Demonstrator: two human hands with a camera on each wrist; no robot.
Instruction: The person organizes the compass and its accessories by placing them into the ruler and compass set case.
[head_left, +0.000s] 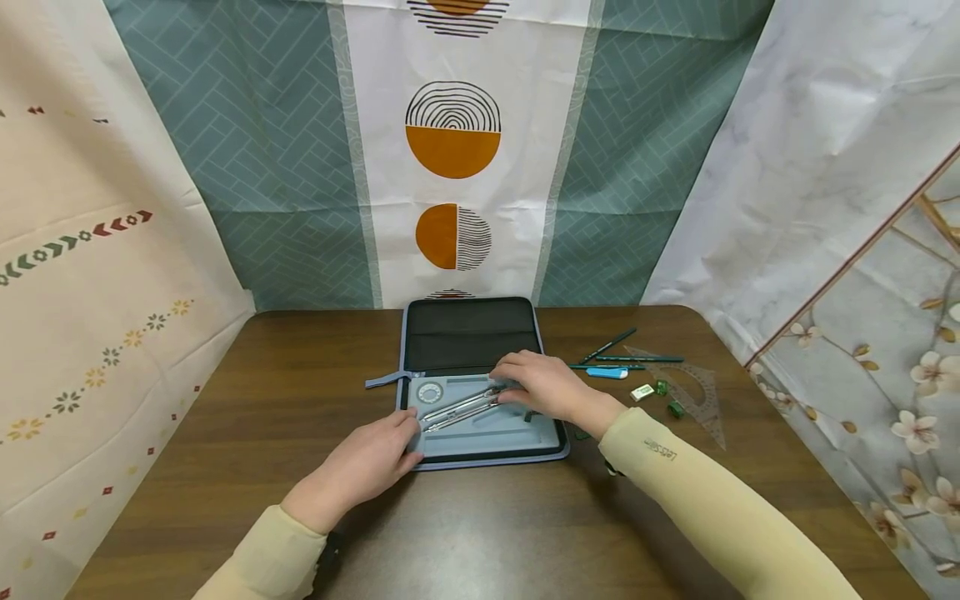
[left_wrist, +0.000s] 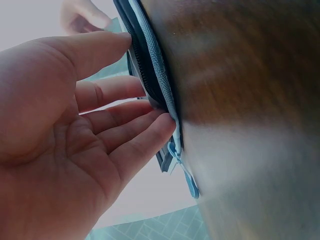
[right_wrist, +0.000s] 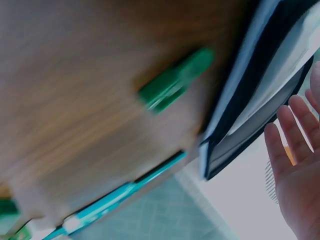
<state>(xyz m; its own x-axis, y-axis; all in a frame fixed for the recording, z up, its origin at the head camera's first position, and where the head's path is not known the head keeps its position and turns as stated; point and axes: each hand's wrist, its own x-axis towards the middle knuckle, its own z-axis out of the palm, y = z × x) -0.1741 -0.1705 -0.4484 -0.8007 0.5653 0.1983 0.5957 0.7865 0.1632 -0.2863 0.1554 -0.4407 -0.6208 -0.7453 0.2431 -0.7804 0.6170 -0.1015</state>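
A zip case (head_left: pixel 480 460) lies unfolded on the table, its dark lid at the back and a light blue moulded tray (head_left: pixel 517 440) at the front. Two slim metal drawing instruments (head_left: pixel 455 414), looking like compasses, lie slanted in the tray beside a small round dial (head_left: pixel 430 392). My left hand (head_left: pixel 372 461) rests at the case's left edge, its extended fingers (left_wrist: pixel 145 142) touching the rim near the zip. Above the instruments' right ends is my right hand (head_left: pixel 546 385), fingers fairly straight; whether its fingertips touch the metal is hard to see.
To the case's right lie several dark pencils (head_left: pixel 637 359), a blue cutter-like tool (head_left: pixel 607 373), a white eraser (head_left: pixel 642 392), small green pieces (head_left: pixel 676 409) and a clear protractor set square (head_left: pixel 705 400). A green item (right_wrist: pixel 176 82) lies close by the case's right side. Curtains (head_left: pixel 285 150) hang behind the table.
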